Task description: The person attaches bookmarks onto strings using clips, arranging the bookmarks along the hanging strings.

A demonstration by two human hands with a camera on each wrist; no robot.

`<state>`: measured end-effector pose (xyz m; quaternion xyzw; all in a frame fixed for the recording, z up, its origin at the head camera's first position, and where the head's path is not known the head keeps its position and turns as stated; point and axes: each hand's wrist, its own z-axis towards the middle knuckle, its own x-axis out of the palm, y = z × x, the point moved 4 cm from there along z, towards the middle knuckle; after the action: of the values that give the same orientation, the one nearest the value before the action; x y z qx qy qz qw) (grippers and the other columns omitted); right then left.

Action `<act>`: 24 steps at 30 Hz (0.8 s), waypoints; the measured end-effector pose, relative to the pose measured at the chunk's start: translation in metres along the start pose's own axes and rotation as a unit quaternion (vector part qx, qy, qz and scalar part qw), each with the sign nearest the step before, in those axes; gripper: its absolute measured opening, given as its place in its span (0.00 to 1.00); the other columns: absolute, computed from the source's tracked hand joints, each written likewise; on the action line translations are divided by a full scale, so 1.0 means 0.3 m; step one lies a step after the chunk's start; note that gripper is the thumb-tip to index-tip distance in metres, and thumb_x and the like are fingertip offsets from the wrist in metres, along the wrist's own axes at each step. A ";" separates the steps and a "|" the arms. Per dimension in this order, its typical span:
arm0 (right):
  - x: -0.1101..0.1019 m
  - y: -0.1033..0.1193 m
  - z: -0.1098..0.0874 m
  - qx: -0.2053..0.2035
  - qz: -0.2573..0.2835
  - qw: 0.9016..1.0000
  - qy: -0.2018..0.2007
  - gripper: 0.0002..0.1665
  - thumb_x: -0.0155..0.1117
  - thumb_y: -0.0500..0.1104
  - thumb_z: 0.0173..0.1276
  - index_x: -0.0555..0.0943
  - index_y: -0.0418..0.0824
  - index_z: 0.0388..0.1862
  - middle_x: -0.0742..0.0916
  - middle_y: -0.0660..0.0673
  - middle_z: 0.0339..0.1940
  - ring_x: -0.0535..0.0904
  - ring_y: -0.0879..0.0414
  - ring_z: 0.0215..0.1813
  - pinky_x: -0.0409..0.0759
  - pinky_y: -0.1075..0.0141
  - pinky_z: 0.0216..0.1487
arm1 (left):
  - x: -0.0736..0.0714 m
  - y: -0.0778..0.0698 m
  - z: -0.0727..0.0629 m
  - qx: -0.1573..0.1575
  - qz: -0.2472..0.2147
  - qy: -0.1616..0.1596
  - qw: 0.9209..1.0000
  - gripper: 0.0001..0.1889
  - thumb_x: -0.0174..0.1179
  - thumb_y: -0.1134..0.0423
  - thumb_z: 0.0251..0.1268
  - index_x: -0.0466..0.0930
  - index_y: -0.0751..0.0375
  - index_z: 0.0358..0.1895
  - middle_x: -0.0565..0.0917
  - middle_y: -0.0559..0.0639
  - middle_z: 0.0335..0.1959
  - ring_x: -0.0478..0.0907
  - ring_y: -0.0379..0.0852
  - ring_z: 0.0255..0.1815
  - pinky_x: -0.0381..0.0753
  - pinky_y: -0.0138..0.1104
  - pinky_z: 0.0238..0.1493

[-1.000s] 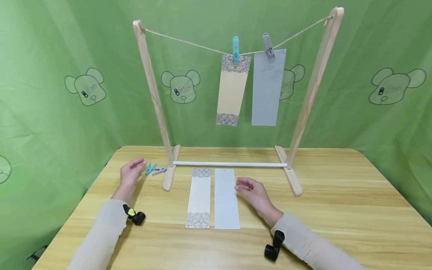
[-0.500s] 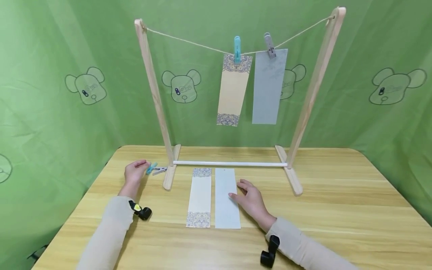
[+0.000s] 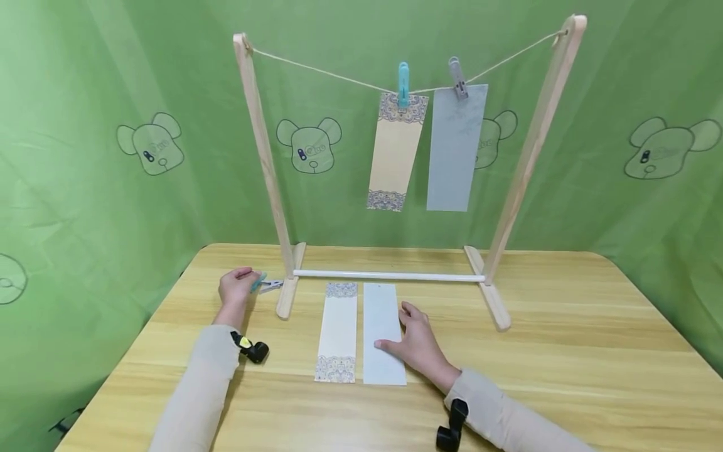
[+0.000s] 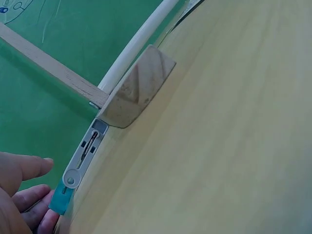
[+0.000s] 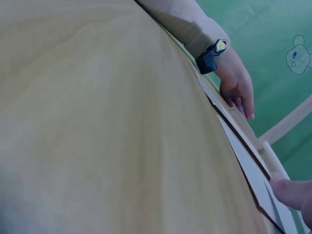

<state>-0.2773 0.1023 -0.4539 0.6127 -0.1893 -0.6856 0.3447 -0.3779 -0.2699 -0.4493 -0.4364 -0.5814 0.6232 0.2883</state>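
Observation:
My left hand (image 3: 237, 285) sits by the rack's left foot (image 3: 289, 295). Its fingers (image 4: 34, 212) touch the end of a teal clothespin (image 4: 61, 197) lying on the table, while the thumb stays off it. A grey clothespin (image 4: 85, 151) lies just beyond, against the foot. My right hand (image 3: 411, 339) rests flat on a grey-blue card (image 3: 381, 314) on the table, index fingertip (image 5: 290, 192) on its surface. A cream patterned card (image 3: 337, 333) lies beside it on the left.
A wooden rack (image 3: 262, 150) stands at the back of the table (image 3: 565, 364). From its string (image 3: 327, 72) hang a cream card (image 3: 395, 150) on a teal clothespin (image 3: 403, 85) and a grey card (image 3: 454, 147) on a grey clothespin (image 3: 457, 78). Green cloth surrounds the table.
My right hand has come down and leftward onto the grey-blue card. My left hand has slid right until its fingers reach the teal clothespin.

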 end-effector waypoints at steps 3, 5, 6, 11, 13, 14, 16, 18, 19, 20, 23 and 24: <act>0.006 -0.001 -0.001 -0.007 -0.009 1.000 0.005 0.53 0.77 0.50 0.49 0.64 0.19 0.62 0.64 0.27 0.68 0.58 0.33 0.69 0.65 0.45 0.66 | 0.005 -0.009 -0.004 -0.003 0.028 0.018 0.999 0.25 0.63 0.66 0.58 0.71 0.72 0.58 0.75 0.67 0.56 0.73 0.57 0.56 0.73 0.41 0.61; 0.006 -0.004 0.001 -0.004 -0.013 1.000 0.006 0.51 0.77 0.48 0.50 0.64 0.19 0.62 0.65 0.27 0.68 0.59 0.33 0.68 0.65 0.46 0.66 | 0.008 -0.016 -0.006 -0.004 0.049 0.028 0.998 0.26 0.63 0.65 0.58 0.70 0.73 0.59 0.75 0.67 0.56 0.72 0.58 0.57 0.73 0.41 0.61; 0.006 -0.005 0.003 -0.002 -0.013 1.000 0.005 0.49 0.77 0.47 0.51 0.65 0.20 0.62 0.66 0.28 0.68 0.59 0.34 0.68 0.65 0.46 0.66 | 0.009 -0.019 -0.006 -0.005 0.056 0.031 0.998 0.26 0.63 0.65 0.58 0.70 0.73 0.59 0.74 0.67 0.56 0.72 0.58 0.57 0.73 0.41 0.61; -0.001 -0.010 0.010 0.002 -0.010 1.000 -0.005 0.42 0.74 0.41 0.54 0.66 0.20 0.61 0.69 0.29 0.66 0.62 0.35 0.67 0.66 0.46 0.66 | 0.014 -0.021 0.001 -0.006 0.071 0.034 0.997 0.26 0.63 0.65 0.58 0.70 0.73 0.59 0.75 0.67 0.56 0.72 0.58 0.57 0.73 0.42 0.61; -0.003 -0.011 0.011 0.002 -0.011 1.000 -0.007 0.44 0.75 0.42 0.53 0.66 0.19 0.61 0.69 0.28 0.66 0.63 0.34 0.67 0.65 0.46 0.66 | 0.016 -0.019 0.004 -0.008 0.074 0.033 0.997 0.26 0.63 0.64 0.58 0.70 0.73 0.59 0.75 0.67 0.56 0.72 0.58 0.57 0.73 0.42 0.61; -0.003 -0.010 0.011 0.003 -0.011 1.000 -0.007 0.45 0.75 0.43 0.52 0.66 0.19 0.61 0.69 0.28 0.66 0.62 0.34 0.67 0.65 0.46 0.66 | 0.016 -0.019 0.004 -0.008 0.074 0.032 0.997 0.26 0.63 0.64 0.58 0.70 0.73 0.59 0.75 0.66 0.57 0.72 0.58 0.57 0.73 0.42 0.61; 0.000 -0.009 0.012 0.010 -0.014 1.000 -0.006 0.51 0.77 0.48 0.50 0.64 0.19 0.62 0.67 0.27 0.67 0.61 0.34 0.67 0.64 0.46 0.67 | 0.017 -0.017 0.007 -0.003 0.084 0.032 0.996 0.26 0.63 0.64 0.59 0.70 0.73 0.59 0.75 0.66 0.57 0.72 0.59 0.58 0.72 0.42 0.62; 0.004 -0.008 0.012 0.015 -0.021 1.000 -0.002 0.57 0.78 0.51 0.47 0.61 0.19 0.64 0.65 0.27 0.68 0.59 0.34 0.68 0.64 0.46 0.67 | 0.018 -0.017 0.009 0.004 0.091 0.029 0.995 0.26 0.63 0.63 0.59 0.71 0.73 0.59 0.75 0.66 0.57 0.72 0.58 0.57 0.73 0.42 0.61; 0.007 -0.006 0.012 0.016 -0.026 1.000 0.001 0.59 0.78 0.52 0.46 0.60 0.19 0.65 0.64 0.27 0.68 0.58 0.34 0.68 0.64 0.46 0.67 | 0.018 -0.017 0.010 0.006 0.094 0.028 0.995 0.26 0.63 0.63 0.59 0.71 0.73 0.58 0.75 0.66 0.57 0.72 0.58 0.57 0.73 0.42 0.61; 0.009 -0.005 0.012 0.016 -0.030 0.999 0.002 0.60 0.79 0.53 0.46 0.59 0.19 0.65 0.64 0.27 0.69 0.57 0.33 0.69 0.64 0.46 0.67 | 0.017 -0.017 0.011 0.006 0.096 0.027 0.995 0.26 0.63 0.63 0.59 0.71 0.72 0.58 0.75 0.66 0.57 0.73 0.58 0.57 0.73 0.42 0.61; 0.015 -0.002 0.012 0.016 -0.040 0.999 0.009 0.61 0.79 0.53 0.45 0.57 0.19 0.66 0.62 0.26 0.69 0.56 0.33 0.69 0.64 0.46 0.67 | 0.018 -0.016 0.010 0.001 0.092 0.024 0.995 0.25 0.63 0.63 0.59 0.72 0.72 0.58 0.76 0.65 0.56 0.73 0.57 0.56 0.74 0.42 0.60; 0.016 -0.001 0.012 0.017 -0.040 0.999 0.009 0.61 0.79 0.52 0.45 0.57 0.19 0.66 0.62 0.26 0.69 0.55 0.33 0.69 0.64 0.46 0.67 | 0.018 -0.016 0.010 -0.002 0.090 0.025 0.996 0.25 0.63 0.63 0.59 0.72 0.71 0.58 0.75 0.65 0.56 0.73 0.57 0.57 0.74 0.41 0.60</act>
<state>-0.2808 0.0985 -0.4570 0.6318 -0.1728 -0.6899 0.3083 -0.3837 -0.2658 -0.4459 -0.5033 -0.5338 0.6341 0.2443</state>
